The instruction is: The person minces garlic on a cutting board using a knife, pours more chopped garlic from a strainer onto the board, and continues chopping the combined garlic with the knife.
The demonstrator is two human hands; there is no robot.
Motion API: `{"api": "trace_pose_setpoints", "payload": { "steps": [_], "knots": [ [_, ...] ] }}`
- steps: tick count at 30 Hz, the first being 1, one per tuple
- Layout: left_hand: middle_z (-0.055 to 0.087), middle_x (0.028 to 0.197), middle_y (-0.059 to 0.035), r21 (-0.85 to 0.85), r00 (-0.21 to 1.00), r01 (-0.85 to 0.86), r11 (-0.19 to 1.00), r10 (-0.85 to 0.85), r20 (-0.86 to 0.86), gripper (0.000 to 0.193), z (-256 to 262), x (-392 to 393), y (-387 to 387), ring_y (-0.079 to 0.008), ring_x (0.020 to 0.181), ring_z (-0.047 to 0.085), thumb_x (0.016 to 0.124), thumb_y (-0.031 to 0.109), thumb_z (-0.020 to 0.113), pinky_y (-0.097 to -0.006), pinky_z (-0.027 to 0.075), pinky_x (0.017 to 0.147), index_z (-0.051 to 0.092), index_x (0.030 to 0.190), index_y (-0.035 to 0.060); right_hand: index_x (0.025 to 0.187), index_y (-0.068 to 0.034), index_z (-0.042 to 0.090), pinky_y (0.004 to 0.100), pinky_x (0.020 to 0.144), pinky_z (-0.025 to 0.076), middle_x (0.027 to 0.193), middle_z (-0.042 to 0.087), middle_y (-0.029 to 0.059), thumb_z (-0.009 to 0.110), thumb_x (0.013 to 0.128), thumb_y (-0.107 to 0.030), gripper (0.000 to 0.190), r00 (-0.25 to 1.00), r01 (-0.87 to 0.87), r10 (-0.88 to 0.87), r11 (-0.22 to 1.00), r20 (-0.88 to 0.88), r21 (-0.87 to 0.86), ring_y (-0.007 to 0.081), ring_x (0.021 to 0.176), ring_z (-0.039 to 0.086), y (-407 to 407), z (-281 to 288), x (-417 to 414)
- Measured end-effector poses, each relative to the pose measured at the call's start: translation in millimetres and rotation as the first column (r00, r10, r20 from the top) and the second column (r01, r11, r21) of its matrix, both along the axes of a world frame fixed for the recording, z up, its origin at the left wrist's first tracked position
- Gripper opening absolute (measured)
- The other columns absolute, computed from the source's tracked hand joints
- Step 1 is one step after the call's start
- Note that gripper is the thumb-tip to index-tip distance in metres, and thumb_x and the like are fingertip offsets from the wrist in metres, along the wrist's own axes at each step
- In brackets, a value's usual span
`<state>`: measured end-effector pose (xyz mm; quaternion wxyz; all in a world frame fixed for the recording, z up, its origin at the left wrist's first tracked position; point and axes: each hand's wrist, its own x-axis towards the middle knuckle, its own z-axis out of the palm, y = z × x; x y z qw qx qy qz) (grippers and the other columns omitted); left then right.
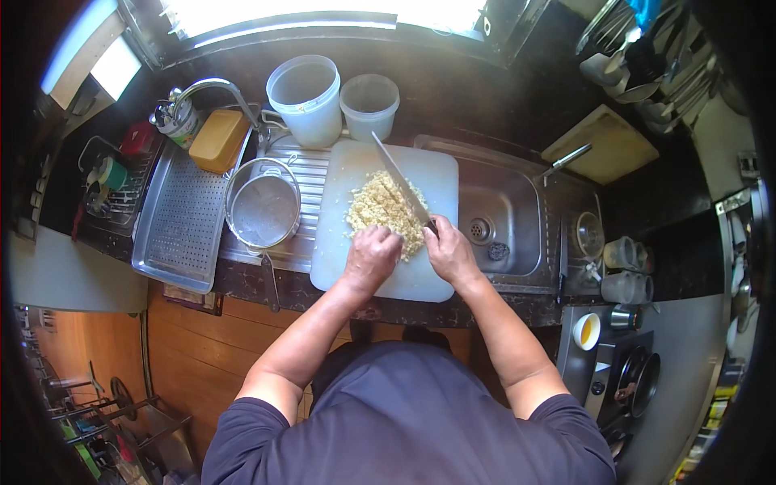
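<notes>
A heap of finely chopped pale food (379,203), its kind not clear, lies on a white plastic cutting board (357,279). My right hand (450,250) grips the dark handle of a large kitchen knife (401,179) at the heap's right side. The blade slants up and to the left over the food, its tip near the board's far edge. My left hand (374,251) is at the heap's near edge with its fingers bent inward; whether they pinch some food is hidden.
Left of the board are a round strainer (265,206) and a perforated metal tray (179,212) with a yellow container (219,140). Two plastic buckets (309,121) (370,124) stand behind. A steel sink (509,206) holding a scourer (498,251) lies right.
</notes>
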<state>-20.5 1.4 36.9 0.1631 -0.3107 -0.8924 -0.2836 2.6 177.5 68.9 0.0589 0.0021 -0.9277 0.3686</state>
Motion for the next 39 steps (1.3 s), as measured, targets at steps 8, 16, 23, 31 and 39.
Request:
{"api": "trace_pose_setpoints", "payload": {
  "steps": [8,16,23,31,39],
  "knots": [
    [0.059,0.084,-0.0113,0.315,0.972,-0.153,0.937,0.086,0.217,0.010,-7,-28,-17,-0.0308,0.082,0.056,0.076,0.007,0.065,-0.0394,0.045,0.075,0.063,0.086,0.0047,0.102,-0.001,0.052,0.0507,0.076,0.045,0.088,0.061,0.0258,0.049,0.090,-0.026,0.027,0.995,-0.007,0.012,0.998,0.094,-0.055,0.0449,0.087,0.057,-10,6,10],
    [0.057,0.081,-0.0119,0.373,0.941,-0.305,0.876,0.218,0.258,0.010,-40,-17,-37,-0.0302,0.079,0.055,0.076,0.005,0.065,-0.0385,0.045,0.072,0.062,0.086,0.0026,0.101,-0.002,0.052,0.0481,0.073,0.045,0.087,0.061,0.0233,0.050,0.091,-0.026,0.026,0.999,-0.034,0.037,0.997,0.032,-0.066,0.0436,0.085,0.058,-25,6,15],
    [0.056,0.081,-0.0126,0.342,0.929,-0.324,0.882,0.229,0.290,0.009,-36,-8,-33,-0.0321,0.081,0.053,0.077,0.007,0.063,-0.0412,0.043,0.073,0.060,0.084,0.0028,0.102,-0.001,0.053,0.0476,0.073,0.045,0.087,0.061,0.0239,0.051,0.091,-0.023,0.025,0.998,-0.025,0.028,0.998,0.053,-0.058,0.0431,0.086,0.058,-24,8,15],
    [0.056,0.083,-0.0125,0.332,0.943,-0.305,0.893,0.235,0.234,0.008,-33,-11,-30,-0.0323,0.082,0.053,0.078,0.006,0.062,-0.0411,0.043,0.074,0.059,0.084,0.0031,0.104,-0.001,0.054,0.0473,0.073,0.046,0.088,0.061,0.0250,0.052,0.090,-0.022,0.025,0.999,-0.030,0.030,0.999,0.024,-0.019,0.0434,0.085,0.058,-22,10,8],
    [0.056,0.083,-0.0130,0.326,0.941,-0.306,0.894,0.233,0.244,0.008,-32,-4,-30,-0.0329,0.083,0.053,0.078,0.006,0.061,-0.0412,0.044,0.075,0.059,0.085,0.0031,0.108,-0.003,0.053,0.0480,0.077,0.046,0.094,0.062,0.0242,0.051,0.090,-0.025,0.028,0.996,0.023,-0.022,1.000,0.090,-0.008,0.0431,0.090,0.058,-17,8,13]
  ]
}}
